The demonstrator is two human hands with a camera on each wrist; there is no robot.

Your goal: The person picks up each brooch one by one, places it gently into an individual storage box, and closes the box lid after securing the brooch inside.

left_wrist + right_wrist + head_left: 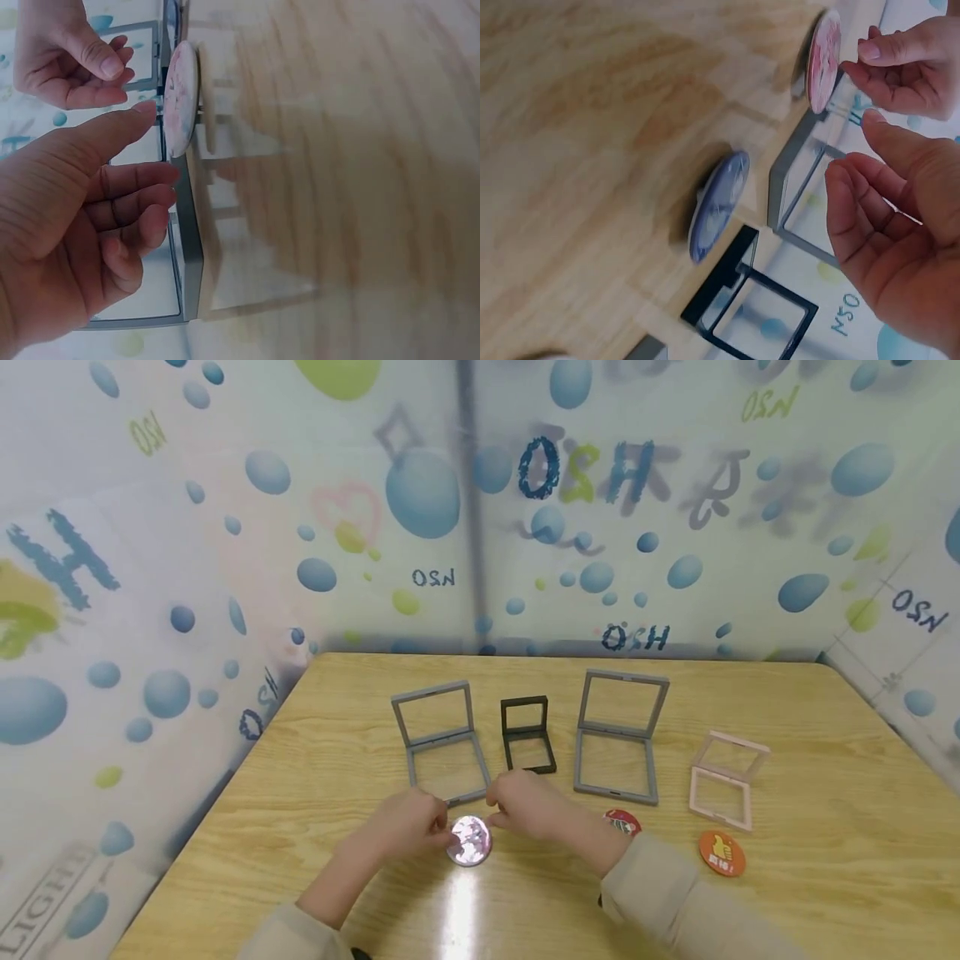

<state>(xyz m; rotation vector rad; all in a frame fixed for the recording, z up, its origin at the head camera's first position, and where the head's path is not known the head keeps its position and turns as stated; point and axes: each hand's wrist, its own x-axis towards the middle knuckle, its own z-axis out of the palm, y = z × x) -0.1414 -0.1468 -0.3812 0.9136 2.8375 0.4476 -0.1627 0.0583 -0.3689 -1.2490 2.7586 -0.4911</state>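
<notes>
A round, shiny pinkish badge (470, 841) lies on the wooden table between my two hands. My left hand (405, 825) is at its left side, thumb tip right at the rim in the left wrist view, fingers loosely bent. On the other side, my right hand (531, 806) hovers by the badge's upper right, its fingers bent around nothing. Just beyond the badge stands a grey hinged frame (439, 738), opened into an L. A blue badge (720, 206) shows in the right wrist view beside a small black hinged frame (720, 274); in the head view the right hand hides this badge.
Farther right stand a larger grey hinged frame (615, 793) and a pale pink one (720, 817), both opened. A red badge (622, 821) is partly covered by my right forearm. An orange badge (722, 853) lies at the right. Behind the table hangs a patterned curtain (495, 593).
</notes>
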